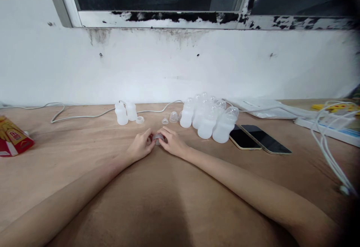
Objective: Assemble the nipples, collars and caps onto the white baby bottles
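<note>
A small clear cap [158, 138] sits low over the wooden table [84, 153], pinched between both hands at the middle of the view; what the reddish bit beside it is cannot be told. The left hand [141, 144] curls around the cap's left side, fingers bent in and closed on it; the right hand [172, 141] meets it from the other side, fingertips folded over the cap's top and right edge, also gripping it.

Just behind the hands lie a clear dome cover [173, 117] and a smaller clear teat [165, 120]; to the right stands a cluster of white baby bottles [208, 119] with clear caps; to the left, two uncapped white bottles [125, 113] with a loose white ring [140, 119] beside them. Two smartphones [258, 137] lie face up right of the cluster; white cables [326, 134] trail along the far right; a red carton [12, 138] rests at the left edge.
</note>
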A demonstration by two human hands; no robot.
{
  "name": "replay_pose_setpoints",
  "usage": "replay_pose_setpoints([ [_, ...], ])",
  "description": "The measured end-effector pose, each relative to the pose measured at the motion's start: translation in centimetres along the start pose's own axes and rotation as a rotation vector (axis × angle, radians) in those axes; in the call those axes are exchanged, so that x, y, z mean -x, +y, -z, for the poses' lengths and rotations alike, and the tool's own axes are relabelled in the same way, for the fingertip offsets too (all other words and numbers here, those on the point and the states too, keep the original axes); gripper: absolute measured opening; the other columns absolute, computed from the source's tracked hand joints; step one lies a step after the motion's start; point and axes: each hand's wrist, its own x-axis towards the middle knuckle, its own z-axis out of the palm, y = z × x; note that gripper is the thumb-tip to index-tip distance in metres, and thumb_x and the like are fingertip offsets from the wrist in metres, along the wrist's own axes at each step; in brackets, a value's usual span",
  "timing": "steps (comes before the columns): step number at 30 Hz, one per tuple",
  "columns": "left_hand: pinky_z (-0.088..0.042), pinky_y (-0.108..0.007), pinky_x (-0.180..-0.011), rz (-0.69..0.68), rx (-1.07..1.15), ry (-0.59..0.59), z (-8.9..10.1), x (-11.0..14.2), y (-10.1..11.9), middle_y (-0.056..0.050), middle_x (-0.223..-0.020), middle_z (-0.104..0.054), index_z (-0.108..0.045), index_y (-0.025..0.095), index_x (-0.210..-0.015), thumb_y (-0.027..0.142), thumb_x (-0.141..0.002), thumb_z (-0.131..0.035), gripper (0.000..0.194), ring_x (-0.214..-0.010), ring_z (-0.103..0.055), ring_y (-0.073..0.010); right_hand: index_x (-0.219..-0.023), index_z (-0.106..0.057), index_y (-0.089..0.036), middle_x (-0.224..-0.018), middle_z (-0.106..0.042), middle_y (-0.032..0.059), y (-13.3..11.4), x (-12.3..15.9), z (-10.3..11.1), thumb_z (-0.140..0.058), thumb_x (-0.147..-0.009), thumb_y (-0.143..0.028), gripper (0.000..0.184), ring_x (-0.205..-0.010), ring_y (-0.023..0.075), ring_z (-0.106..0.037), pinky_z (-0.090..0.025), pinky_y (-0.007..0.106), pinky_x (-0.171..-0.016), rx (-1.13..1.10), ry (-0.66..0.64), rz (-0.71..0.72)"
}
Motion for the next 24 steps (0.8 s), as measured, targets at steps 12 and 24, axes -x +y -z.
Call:
replay_pose_setpoints([
  [12, -0.043, -0.022, -0.061, -0.011, 0.035, 0.01, 0.12, 0.32, 0.38, 0.0, -0.078, -0.061, -0.045, 0.019, -0.085, 0.023, -0.079, -0.04, 0.008, -0.07, -0.058, -0.0125, -0.083, -0.047, -0.015, -0.076, -0.05, 0.0027, 0.1, -0.14, 0.08, -0.043, -0.073, -0.012, 0.011, -0.068, 0.0121, -0.047, -0.04, 0.024, -0.064, -0.029, 0.028, 0.043],
  [24, -0.041, -0.022, -0.057, -0.01, -0.006, 0.04, -0.07, 0.2, 0.03, 0.0, -0.07, -0.056, -0.045, 0.019, -0.078, 0.016, -0.074, -0.042, 0.006, -0.062, -0.052, -0.0115, -0.097, -0.049, -0.015, -0.087, -0.055, 0.0082, -0.17, 0.3, 0.12, -0.035, -0.08, -0.016, 0.022, -0.075, 0.0162, -0.053, -0.044, 0.029, -0.066, 0.207, -0.056, 0.096],
])
